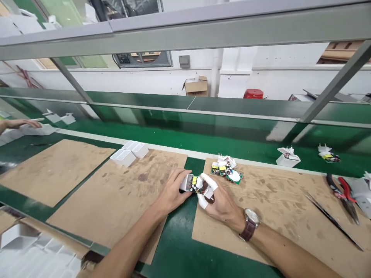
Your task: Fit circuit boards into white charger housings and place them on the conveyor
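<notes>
Holding open case [186,184] in L hand [171,193], pinched betw. thumb and fingers. Pinching white plug end of PCB assy [194,183] w/ thumb and fingers of R hand [222,204]. Located over gap betw. brown mats [124,200]. Judged partly inserted at case mouth; can't confirm full seating. Not yet cased: PCB pile [226,169] on R mat, plus plug-fitted PCB [329,156] beyond. Seen w/o visible PCBs: white cases [123,158], L mat. Lying untouched, far R: pliers [348,202], tweezers [333,221].
</notes>
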A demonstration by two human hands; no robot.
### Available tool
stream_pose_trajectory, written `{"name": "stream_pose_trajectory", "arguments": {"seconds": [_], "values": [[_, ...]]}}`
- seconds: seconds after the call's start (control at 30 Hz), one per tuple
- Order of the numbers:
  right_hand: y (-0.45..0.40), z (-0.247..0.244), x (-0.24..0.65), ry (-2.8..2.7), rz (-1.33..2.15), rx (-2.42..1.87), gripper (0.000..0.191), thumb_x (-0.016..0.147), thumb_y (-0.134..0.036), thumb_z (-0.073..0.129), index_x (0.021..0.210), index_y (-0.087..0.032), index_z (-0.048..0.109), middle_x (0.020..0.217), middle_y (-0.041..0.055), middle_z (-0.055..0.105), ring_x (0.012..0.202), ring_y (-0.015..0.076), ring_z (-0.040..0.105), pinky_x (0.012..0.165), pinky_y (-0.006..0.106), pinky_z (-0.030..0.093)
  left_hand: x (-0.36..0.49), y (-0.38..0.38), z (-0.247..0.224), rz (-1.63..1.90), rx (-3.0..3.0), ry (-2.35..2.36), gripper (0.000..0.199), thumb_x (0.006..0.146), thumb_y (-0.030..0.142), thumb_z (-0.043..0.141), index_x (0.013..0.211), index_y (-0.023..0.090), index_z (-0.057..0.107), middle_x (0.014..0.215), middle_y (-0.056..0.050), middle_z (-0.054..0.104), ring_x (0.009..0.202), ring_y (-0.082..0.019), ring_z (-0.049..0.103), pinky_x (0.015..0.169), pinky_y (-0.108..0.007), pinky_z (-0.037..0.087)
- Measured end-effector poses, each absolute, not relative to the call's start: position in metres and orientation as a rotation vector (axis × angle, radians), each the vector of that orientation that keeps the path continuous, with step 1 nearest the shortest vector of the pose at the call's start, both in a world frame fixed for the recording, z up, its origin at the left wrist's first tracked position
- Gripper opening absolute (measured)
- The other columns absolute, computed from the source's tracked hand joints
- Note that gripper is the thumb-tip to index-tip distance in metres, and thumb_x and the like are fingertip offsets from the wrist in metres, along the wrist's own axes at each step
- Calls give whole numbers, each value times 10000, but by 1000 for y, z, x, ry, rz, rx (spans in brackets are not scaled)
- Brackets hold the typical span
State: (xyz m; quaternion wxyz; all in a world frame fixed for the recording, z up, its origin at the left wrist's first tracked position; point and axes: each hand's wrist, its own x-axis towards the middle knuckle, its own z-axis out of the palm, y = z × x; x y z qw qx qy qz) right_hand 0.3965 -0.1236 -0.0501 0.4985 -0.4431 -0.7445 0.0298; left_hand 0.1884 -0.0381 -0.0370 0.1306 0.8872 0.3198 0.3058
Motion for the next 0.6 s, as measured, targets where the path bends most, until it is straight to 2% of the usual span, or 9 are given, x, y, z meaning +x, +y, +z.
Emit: {"name": "stream_pose_trajectory", "arguments": {"seconds": [0.2,0.4,0.6], "values": [[-126,-50,397,-1817,60,-1079,732,951,-125,572,1613,-229,277,1299,159,658,1204,308,666,976,514,621,188,-41,-36,885,2556,907,617,849,110,729,1409,260,520,1326,-98,606,1263,-288,603,1085,-451,536],[-128,-60,399,-1852,146,-1083,726,975,-166,600,1623,-234,280,1367,162,629,1222,312,642,988,516,605,188,-43,-36,911,2549,846,555,882,166,737,1389,237,522,1294,-108,599,1231,-282,595,1050,-440,544],[-127,-64,399,-1848,182,-1083,727,977,-168,604,1626,-241,284,1277,155,661,1051,286,686,889,483,626,189,-45,-36,923,2555,793,571,888,143,719,1408,239,503,1314,-122,594,1232,-289,588,1045,-450,541]]}}
